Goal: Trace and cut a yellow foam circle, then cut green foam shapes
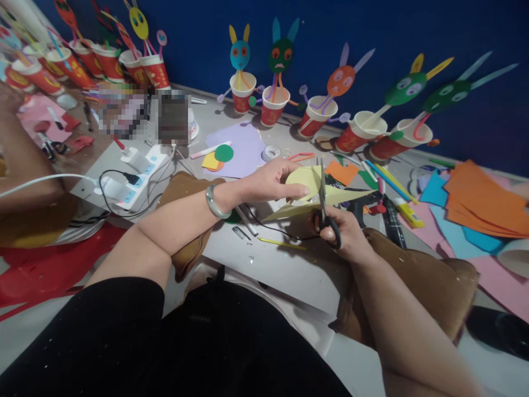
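My left hand [270,181] pinches a pale yellow paper sheet [303,182], thumb and fingers closed on its rounded upper part. My right hand [345,237] grips black-handled scissors [323,198], fingers through the loops, blades pointing up and away into the yellow paper. A triangular flap of the same paper [343,197] hangs out to the right. A silver bangle sits on my left wrist. Both hands are above a grey table [285,264].
Paper-cup rabbit figures [273,105] line the blue back wall. Orange and blue paper sheets [483,204] lie at right, a lilac sheet [243,149] and a power strip [136,173] at left. Markers and a glue gun [388,215] lie by my right hand. Another person's arm is at far left.
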### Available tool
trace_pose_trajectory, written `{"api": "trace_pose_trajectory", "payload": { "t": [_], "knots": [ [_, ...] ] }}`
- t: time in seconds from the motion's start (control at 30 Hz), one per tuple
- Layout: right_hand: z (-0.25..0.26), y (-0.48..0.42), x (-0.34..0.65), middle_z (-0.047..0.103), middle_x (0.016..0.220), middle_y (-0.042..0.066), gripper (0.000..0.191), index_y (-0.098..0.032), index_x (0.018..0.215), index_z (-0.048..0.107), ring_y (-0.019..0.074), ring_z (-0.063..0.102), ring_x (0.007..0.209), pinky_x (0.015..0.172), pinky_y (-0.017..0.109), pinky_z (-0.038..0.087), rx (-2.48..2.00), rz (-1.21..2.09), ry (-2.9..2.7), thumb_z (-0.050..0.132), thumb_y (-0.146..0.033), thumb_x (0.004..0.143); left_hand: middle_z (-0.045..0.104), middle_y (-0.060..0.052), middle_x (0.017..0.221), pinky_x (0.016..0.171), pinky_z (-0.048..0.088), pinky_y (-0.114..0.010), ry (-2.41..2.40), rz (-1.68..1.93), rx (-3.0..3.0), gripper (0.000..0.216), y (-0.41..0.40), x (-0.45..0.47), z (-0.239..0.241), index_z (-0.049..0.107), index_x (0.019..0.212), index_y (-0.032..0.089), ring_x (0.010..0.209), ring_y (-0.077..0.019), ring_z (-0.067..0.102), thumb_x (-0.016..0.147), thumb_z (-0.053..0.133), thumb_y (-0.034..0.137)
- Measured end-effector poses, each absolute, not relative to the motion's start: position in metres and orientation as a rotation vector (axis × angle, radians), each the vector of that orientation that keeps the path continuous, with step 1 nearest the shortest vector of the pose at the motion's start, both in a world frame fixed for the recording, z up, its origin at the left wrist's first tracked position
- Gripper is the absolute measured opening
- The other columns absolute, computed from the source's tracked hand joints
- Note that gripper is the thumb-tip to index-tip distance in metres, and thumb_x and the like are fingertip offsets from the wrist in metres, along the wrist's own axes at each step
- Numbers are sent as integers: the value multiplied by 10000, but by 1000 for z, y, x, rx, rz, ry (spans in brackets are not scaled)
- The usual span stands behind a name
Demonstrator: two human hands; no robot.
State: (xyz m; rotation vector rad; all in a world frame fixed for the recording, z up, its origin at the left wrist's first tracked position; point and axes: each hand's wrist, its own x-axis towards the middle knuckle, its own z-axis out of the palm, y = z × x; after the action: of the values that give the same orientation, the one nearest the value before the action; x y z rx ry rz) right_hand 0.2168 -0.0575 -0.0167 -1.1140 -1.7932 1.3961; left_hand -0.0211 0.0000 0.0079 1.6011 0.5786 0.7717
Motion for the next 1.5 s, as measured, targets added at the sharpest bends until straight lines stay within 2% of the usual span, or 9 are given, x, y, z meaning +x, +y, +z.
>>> {"api": "trace_pose_trajectory", "payload": {
  "t": [0.2,0.5,0.73,1.03,1.3,1.5],
  "knots": [
    [-17,-57,217,511,568,-6,778,-214,610,528,125,408,542,520,294,340,-1132,1387,-1788,766,-954,600,626,2,630,590,413,-236,540,782,1605,322,0,-21,6,619,694,156,589,-83,523,846,776,392],
    [-19,-58,219,532,570,0,762,-210,603,548,126,417,538,513,292,337,-1121,1387,-1787,776,-937,614,630,7,602,555,413,-228,536,800,1560,324,1,-20,4,651,700,154,555,-83,533,794,840,400],
    [-21,-57,220,525,572,-8,760,-203,607,560,117,404,535,516,288,332,-1109,1370,-1779,783,-930,614,637,11,589,534,424,-206,528,823,1543,288,1,-20,4,658,700,150,535,-71,541,791,820,370],
    [-21,-57,219,510,568,-16,767,-207,610,544,120,398,542,525,285,338,-1119,1367,-1754,791,-933,595,651,2,588,468,375,-192,616,811,1533,394,0,-20,6,665,712,142,491,-58,504,776,836,492],
    [-22,-57,220,514,588,-6,760,-210,621,550,129,414,552,534,289,357,-1110,1353,-1797,760,-940,631,651,-4,604,490,390,-194,619,821,1556,369,-1,-21,6,656,693,145,509,-57,508,815,798,463],
    [-23,-57,220,528,602,-6,749,-202,635,575,126,420,560,546,284,362,-1092,1353,-1809,760,-927,654,637,12,581,475,372,-200,611,798,1560,357,1,-20,3,639,670,161,507,-61,502,787,832,438]
  ]
}}
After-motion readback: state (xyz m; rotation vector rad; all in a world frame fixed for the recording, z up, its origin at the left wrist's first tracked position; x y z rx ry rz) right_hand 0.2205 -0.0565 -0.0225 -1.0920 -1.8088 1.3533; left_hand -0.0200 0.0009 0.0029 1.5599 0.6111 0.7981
